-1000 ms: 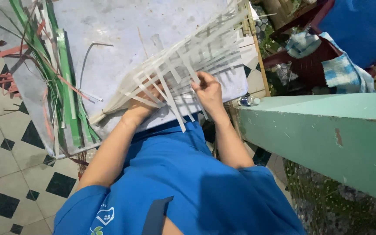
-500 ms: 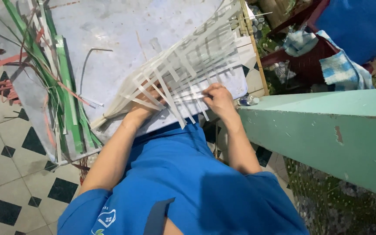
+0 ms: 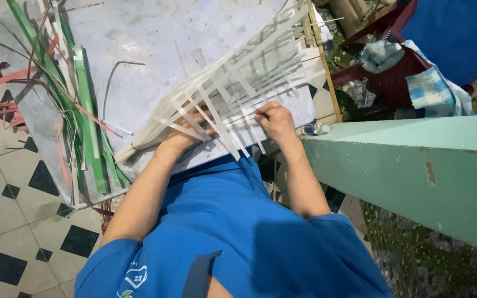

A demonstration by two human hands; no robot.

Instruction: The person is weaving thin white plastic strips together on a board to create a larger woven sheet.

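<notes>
Floor: tiled floor (image 3: 6, 221) at far left, pale with black diamond insets.
Loose strips: a bundle of green, red and grey strips (image 3: 78, 110) lies along the left edge of the mat, some ends spilling onto the tiles.
Mat: a pale grey sheet (image 3: 139, 44) spread on the floor, under the work.
Left hand: left hand (image 3: 191, 129) lies beneath the near edge of the weave, largely hidden by strips; whether its fingers are curled or flat cannot be told.
Weave: a woven panel of white strips (image 3: 249, 77) rests on the mat between and above both hands, loose ends fanning toward the person.
Right hand: right hand (image 3: 274, 121) is closed, fingers pinching a white strip at the panel's near edge.
Wall: a green ledge (image 3: 415, 165) runs just right of the right forearm.
Cloth: checked blue-and-white cloth (image 3: 434, 88) beyond the ledge.
</notes>
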